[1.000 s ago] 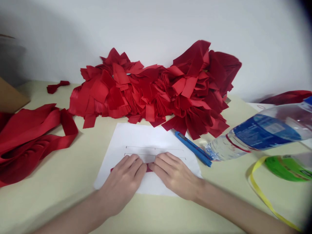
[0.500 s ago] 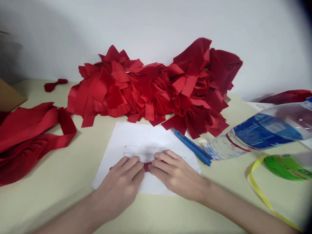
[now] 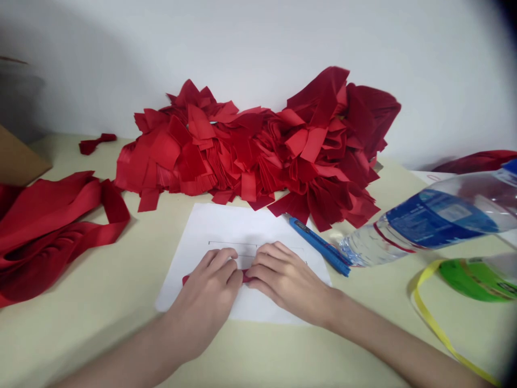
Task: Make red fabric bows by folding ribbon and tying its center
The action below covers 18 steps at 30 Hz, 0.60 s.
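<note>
Both of my hands rest side by side on a white paper sheet (image 3: pixel 226 226) with ruled lines drawn on it. My left hand (image 3: pixel 210 296) and my right hand (image 3: pixel 285 280) have their fingers curled down, pressing a small red ribbon piece (image 3: pixel 186 279) against the paper. Only the ribbon's left tip and a sliver between the hands show; the rest is hidden under my fingers. My fingertips nearly touch at the middle.
A big heap of cut red ribbon pieces (image 3: pixel 258 151) lies behind the paper against the wall. Long red ribbon (image 3: pixel 48 226) lies at the left. A blue utility knife (image 3: pixel 319 245), a lying water bottle (image 3: pixel 436 218) and a green tape roll with a yellow strip (image 3: pixel 472 277) are at the right.
My fingers have curled in and drawn closer together over the ribbon piece; both hands have shifted slightly up the paper.
</note>
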Each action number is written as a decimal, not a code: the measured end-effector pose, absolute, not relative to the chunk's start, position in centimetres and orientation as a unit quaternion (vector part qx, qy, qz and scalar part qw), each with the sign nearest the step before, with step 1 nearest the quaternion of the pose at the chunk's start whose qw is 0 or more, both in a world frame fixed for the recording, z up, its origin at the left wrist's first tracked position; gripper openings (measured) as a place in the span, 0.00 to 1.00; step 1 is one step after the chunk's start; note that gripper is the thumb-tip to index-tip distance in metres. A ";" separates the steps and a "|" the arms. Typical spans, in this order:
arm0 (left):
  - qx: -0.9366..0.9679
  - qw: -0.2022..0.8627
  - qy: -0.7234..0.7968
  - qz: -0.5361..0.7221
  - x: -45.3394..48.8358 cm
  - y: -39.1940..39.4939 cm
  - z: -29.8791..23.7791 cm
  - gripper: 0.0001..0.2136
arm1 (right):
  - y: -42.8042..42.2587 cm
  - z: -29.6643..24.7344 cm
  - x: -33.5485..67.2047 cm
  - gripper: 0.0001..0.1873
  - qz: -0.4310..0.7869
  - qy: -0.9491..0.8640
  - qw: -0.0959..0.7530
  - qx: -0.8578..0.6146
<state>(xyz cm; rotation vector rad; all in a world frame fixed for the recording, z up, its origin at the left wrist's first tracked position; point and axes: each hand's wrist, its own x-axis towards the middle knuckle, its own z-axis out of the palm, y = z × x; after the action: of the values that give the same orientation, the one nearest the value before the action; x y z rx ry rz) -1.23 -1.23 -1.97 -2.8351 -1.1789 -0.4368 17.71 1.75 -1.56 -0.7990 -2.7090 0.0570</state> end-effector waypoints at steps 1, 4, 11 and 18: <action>-0.922 0.032 -0.366 -0.126 -1.2 -1.3 -1.9 0.10 | 1.8 -1.4 17.8 0.11 0.021 -0.947 0.155 -0.280; -0.937 0.109 -0.319 -0.090 -1.3 -1.5 -1.8 0.11 | 1.9 -1.4 17.7 0.11 -0.011 -0.951 0.146 -0.271; -0.940 0.111 -0.309 -0.092 -1.5 -0.8 -1.4 0.10 | 2.2 -1.7 17.3 0.11 -0.066 -0.962 0.117 -0.238; -0.900 -0.205 -0.362 -0.130 -2.1 2.0 0.8 0.10 | 3.6 1.6 17.6 0.04 0.254 -0.909 0.084 -0.319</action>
<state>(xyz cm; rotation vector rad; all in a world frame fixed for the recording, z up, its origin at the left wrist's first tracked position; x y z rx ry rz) -2.06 1.99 0.85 -3.2693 -1.3142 -0.4722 17.59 3.56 1.58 -0.9532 -2.7119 0.7588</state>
